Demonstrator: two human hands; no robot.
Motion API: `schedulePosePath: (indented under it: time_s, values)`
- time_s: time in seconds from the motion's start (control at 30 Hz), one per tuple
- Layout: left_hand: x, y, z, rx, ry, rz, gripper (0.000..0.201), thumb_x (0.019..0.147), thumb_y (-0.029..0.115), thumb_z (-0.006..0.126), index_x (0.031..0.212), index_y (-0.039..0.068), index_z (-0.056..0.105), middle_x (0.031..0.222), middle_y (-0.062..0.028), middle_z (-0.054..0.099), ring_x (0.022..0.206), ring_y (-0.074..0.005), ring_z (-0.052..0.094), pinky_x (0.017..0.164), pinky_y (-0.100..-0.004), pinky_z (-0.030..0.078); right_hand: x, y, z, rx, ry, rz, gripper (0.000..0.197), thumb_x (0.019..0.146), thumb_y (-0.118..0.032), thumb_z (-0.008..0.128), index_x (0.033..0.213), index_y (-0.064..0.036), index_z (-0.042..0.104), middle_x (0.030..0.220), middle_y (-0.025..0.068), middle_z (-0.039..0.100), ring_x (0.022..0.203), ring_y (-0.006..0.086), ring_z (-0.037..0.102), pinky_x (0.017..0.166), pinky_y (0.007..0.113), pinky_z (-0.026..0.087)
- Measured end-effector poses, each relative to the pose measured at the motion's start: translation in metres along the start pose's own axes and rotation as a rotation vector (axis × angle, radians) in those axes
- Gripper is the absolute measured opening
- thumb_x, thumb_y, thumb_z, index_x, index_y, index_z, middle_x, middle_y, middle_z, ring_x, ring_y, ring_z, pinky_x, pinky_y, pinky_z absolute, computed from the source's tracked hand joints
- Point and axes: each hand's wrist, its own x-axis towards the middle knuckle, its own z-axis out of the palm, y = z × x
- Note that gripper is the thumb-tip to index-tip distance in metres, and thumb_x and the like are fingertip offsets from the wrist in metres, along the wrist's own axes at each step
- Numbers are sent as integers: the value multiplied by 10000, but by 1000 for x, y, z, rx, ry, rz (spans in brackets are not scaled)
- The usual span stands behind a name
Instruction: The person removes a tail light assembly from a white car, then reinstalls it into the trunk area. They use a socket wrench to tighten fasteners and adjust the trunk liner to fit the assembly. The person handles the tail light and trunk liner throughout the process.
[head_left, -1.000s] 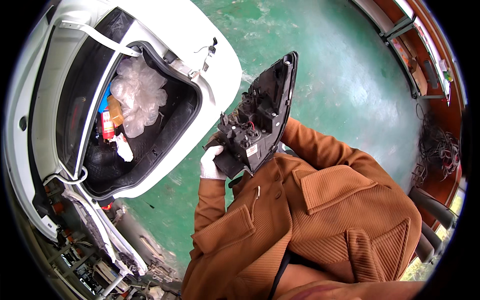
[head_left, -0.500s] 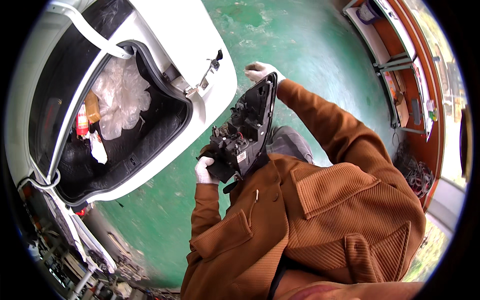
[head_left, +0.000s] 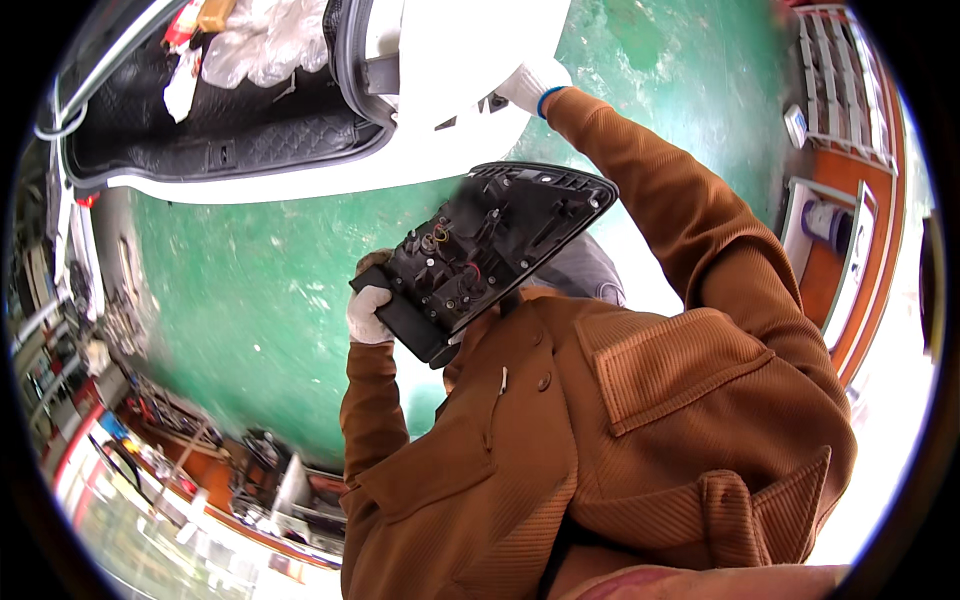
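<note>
A black-backed tail light [head_left: 490, 245] is held in front of my body, its rear side with sockets and short wires facing up. My white-gloved left hand [head_left: 369, 312] is closed on its narrow lower-left end. Its pointed end slants up to the right, below my right forearm. My white-gloved right hand [head_left: 538, 84] is stretched out to the rear corner of the white car [head_left: 470, 85], beside a small dark fitting [head_left: 493, 102] on the body. Those fingers blend into the white panel, so their pose is unclear.
The car's boot is open, with a clear plastic bag [head_left: 270, 45] and a white packet [head_left: 182, 85] inside. Shelving [head_left: 845, 90] and a white-and-purple bucket [head_left: 826, 225] stand on the right. Clutter [head_left: 265, 465] lines the lower left. The floor is green [head_left: 240, 270].
My right hand has moved from beside the tail light to the car's rear corner. The tail light has turned, showing more of its back. The view has swung, putting the car higher.
</note>
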Motion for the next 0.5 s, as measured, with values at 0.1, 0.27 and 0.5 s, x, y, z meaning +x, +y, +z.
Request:
schedulePosePath:
  time_s: [0.1, 0.27, 0.5]
  values:
    - [-17, -40, 18, -71, 120, 10, 659, 736, 78, 509, 1381, -39, 580, 1307, -207, 654, 1173, -382, 688, 1085, -483, 571, -2, -12, -23, 134, -354, -107, 417, 984, -345, 676, 1304, -85, 745, 1172, 170, 788, 1000, 332, 750, 871, 422, 597]
    - [-10, -82, 50, -116, 180, 48, 660, 687, 78, 515, 1332, -45, 584, 1233, -190, 651, 1133, -334, 661, 1103, -423, 533, -28, -43, -104, 324, -915, -76, 376, 956, -395, 715, 1139, -68, 738, 895, 53, 739, 800, 165, 672, 742, 333, 563]
    - [21, -97, 65, -155, 118, 135, 625, 701, 99, 521, 1300, -48, 621, 1209, -151, 662, 1106, -269, 647, 1075, -374, 517, -41, -76, -145, 134, -971, -227, 312, 954, -356, 672, 983, -46, 683, 785, 41, 687, 683, 151, 629, 681, 324, 522]
